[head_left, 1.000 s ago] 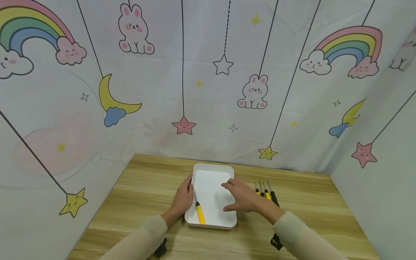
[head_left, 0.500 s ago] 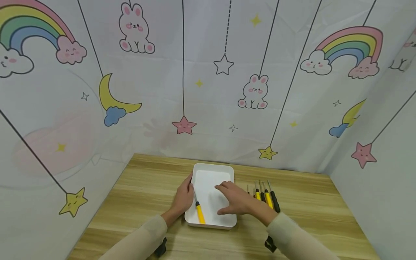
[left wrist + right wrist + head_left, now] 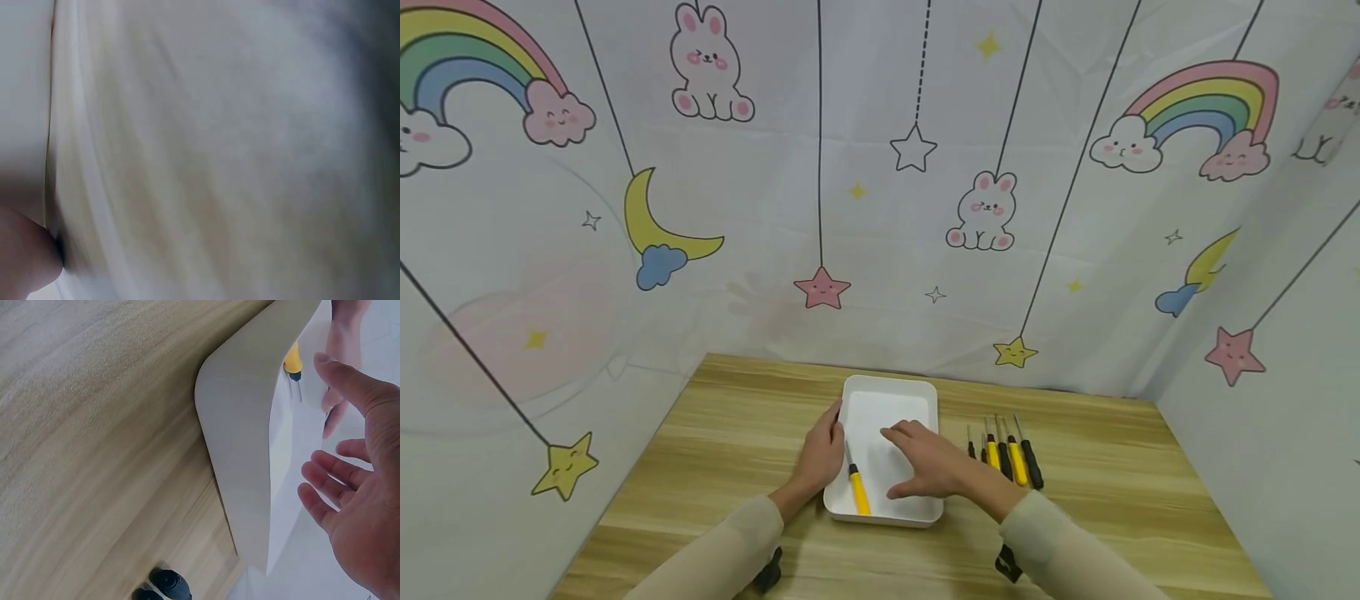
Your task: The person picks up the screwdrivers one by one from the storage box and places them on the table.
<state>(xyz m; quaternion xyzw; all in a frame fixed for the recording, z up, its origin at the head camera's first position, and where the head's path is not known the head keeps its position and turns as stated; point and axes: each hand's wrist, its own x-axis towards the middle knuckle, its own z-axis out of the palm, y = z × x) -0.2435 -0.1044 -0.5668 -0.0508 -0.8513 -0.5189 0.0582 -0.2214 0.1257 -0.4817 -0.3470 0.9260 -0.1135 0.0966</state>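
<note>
A white rectangular tray (image 3: 880, 408) sits on the table, with a yellow-and-black screwdriver (image 3: 860, 492) lying along its left inside wall. My left hand (image 3: 822, 454) grips the tray's left side, thumb over the rim. Over the tray's right half hovers my right hand (image 3: 928, 460), fingers and thumb spread apart and holding nothing. The right wrist view shows the right palm (image 3: 365, 531) beside the tray's outer wall (image 3: 240, 419), and the screwdriver's yellow handle end (image 3: 292, 360) inside. The left wrist view is mostly blurred, with only a finger (image 3: 28, 256) at lower left.
Several screwdrivers (image 3: 1015, 460) with yellow or black handles lie in a row to the right of the tray. The wooden table (image 3: 737, 408) meets a printed curtain (image 3: 760, 208) at the back and sides. Black handle ends (image 3: 170, 584) show in the right wrist view.
My right hand has moved left over the tray, uncovering more of the screwdriver row, including small dark ones. The left hand, the tray and the screwdriver inside stay in place.
</note>
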